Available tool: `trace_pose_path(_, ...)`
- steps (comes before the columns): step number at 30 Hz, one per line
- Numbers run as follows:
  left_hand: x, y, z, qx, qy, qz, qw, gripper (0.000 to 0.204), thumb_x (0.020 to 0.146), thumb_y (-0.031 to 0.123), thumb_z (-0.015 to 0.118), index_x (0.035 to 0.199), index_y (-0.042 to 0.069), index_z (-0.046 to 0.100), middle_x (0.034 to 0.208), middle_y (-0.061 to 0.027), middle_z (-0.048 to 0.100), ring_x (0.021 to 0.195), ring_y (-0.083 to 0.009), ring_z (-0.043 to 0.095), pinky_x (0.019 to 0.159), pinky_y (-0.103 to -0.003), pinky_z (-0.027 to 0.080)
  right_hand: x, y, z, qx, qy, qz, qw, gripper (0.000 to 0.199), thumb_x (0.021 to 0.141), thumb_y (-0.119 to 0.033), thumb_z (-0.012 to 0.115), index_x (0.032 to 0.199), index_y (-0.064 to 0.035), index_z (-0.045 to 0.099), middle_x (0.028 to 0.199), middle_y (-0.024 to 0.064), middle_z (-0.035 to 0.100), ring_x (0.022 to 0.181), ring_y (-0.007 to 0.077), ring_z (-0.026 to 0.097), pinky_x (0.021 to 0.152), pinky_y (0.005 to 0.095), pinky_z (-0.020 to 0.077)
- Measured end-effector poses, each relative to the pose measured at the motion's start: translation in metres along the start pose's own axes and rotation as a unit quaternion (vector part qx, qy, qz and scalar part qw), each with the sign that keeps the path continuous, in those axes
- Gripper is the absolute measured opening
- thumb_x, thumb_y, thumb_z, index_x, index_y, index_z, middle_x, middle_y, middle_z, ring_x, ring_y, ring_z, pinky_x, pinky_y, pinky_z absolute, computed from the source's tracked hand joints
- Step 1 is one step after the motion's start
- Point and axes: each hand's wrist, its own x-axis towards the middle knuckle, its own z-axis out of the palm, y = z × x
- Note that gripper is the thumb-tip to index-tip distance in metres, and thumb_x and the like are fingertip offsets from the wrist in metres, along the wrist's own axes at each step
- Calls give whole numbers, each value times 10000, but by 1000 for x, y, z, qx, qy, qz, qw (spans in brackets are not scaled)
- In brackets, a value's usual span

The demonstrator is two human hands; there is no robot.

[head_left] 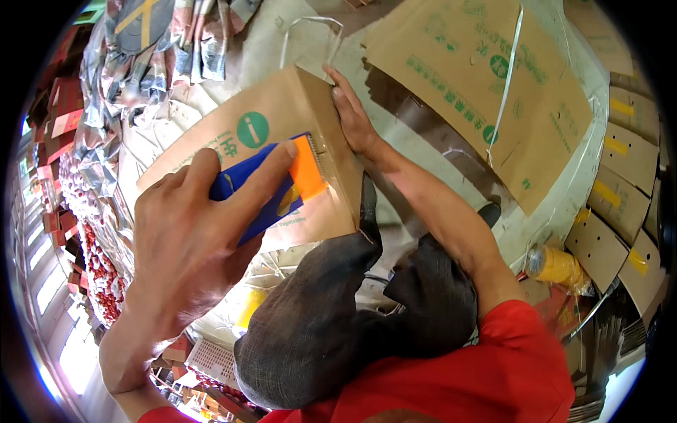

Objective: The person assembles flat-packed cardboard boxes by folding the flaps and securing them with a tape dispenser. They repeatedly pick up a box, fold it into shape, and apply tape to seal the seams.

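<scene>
Cardboard box [278, 113] sits between left hand [190, 222] — gripping blue dispenser [242, 171] — and flattened right hand [358, 123].

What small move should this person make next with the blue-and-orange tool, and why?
I'd probably draw the blue-and-orange tool along the nearby edge of the box: the left hand grips the tool with its orange end close to that edge, and the right hand lies against the box, which should help steady it.
</scene>
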Motion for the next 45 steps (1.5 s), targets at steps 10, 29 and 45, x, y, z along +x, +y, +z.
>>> trace_pose_path(10,-3,-3,9,-34,64,24,997,594,825,193,797,1381,216,590,941,-156,610,749,-318,681,646,-438,531,-3,-22,-34,-504,54,22,862,560,1037,-293,576,1497,-2,444,1590,270,414,1443,439,428,1179,546,323)
trace_pose_path(29,15,-19,31,3,155,104,982,247,923,323,674,1143,230,738,826,-124,732,787,-363,725,671,-473,558,-112,-204,38,-271,-177,44,945,660,1068,-288,584,1594,-1,308,1497,151,503,1389,240,464,1192,390,346)
trace_pose_path(45,-81,-103,48,69,72,80,992,155,875,327,712,965,214,766,846,-83,726,831,-340,716,695,-477,544,-84,-192,32,-246,-115,189,944,685,1045,-389,628,1557,3,396,1412,154,589,1260,230,569,1078,367,455)
